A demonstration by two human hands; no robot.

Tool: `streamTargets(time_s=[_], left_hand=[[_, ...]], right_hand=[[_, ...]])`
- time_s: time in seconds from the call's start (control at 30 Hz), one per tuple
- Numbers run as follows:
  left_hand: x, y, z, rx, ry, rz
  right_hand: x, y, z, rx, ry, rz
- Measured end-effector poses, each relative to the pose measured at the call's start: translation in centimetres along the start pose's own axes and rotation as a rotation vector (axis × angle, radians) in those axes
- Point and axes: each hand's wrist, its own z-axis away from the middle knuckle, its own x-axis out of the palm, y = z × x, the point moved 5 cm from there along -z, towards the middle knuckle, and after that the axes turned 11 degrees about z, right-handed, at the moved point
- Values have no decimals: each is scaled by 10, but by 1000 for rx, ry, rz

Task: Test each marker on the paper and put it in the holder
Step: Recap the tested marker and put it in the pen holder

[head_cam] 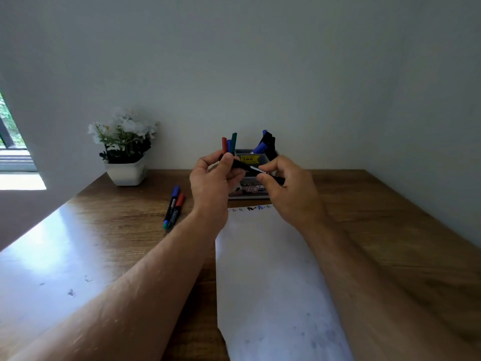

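Observation:
Both hands hold one black marker (253, 169) in the air in front of the holder (251, 158). My left hand (213, 178) pinches its cap end and my right hand (286, 187) grips its barrel. The grey holder stands at the back of the desk with several markers upright in it: red, blue and green at its left, blue and black at its right. A white paper (265, 269) lies below the hands, with small scribbles along its far edge. Two loose markers (173, 207), blue-capped and red-capped, lie side by side on the desk to the left.
A white pot of white flowers (125, 152) stands at the back left against the wall. The wooden desk (390, 217) runs wide on both sides of the paper. A bright window patch lies on the far left.

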Motion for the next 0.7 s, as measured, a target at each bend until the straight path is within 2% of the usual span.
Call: streamTargets(time_s=[0.4, 0.57, 0.7], left_hand=[[4, -1, 0, -1, -44, 57], [7, 0, -1, 5, -80, 65], [14, -3, 4, -15, -155, -57]], right_hand=[[4, 5, -3, 156, -50, -108], [12, 12, -1, 370, -183, -369], [20, 13, 3, 460, -279, -508]])
